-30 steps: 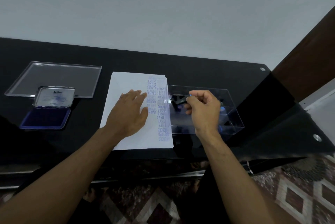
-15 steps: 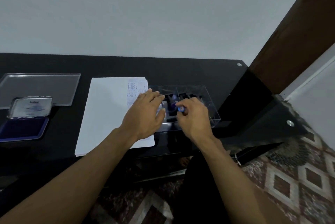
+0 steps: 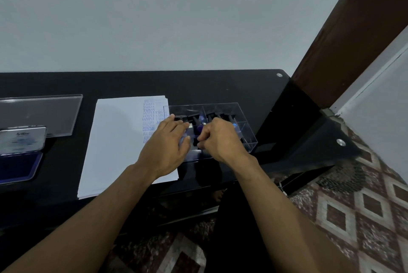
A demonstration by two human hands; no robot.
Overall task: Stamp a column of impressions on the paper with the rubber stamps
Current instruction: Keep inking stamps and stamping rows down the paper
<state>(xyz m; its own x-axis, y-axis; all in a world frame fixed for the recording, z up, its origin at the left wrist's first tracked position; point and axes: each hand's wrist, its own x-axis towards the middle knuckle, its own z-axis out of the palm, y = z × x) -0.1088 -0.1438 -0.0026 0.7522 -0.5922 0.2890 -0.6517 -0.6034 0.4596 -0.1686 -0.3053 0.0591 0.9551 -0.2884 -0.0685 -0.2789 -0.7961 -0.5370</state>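
A white sheet of paper (image 3: 119,135) lies on the black table (image 3: 220,87), with a column of blue impressions (image 3: 148,116) near its right edge. Beside it stands a clear plastic box (image 3: 248,133) holding several black rubber stamps (image 3: 217,116). My left hand (image 3: 165,149) lies flat with fingers spread, on the paper's right edge and against the box's left wall. My right hand (image 3: 220,140) reaches into the box with fingertips pinched on a small dark stamp (image 3: 195,142), which it mostly hides.
An open blue ink pad (image 3: 17,164) with its raised lid (image 3: 22,140) sits at the far left, and a clear flat lid (image 3: 39,113) lies behind it. The table's right edge drops to a patterned floor (image 3: 353,206). A brown door frame (image 3: 344,29) rises at right.
My right hand has lowered from above the box down into it, still pinching the stamp. My left hand slid right from the middle of the paper to the box's edge. The view turned right.
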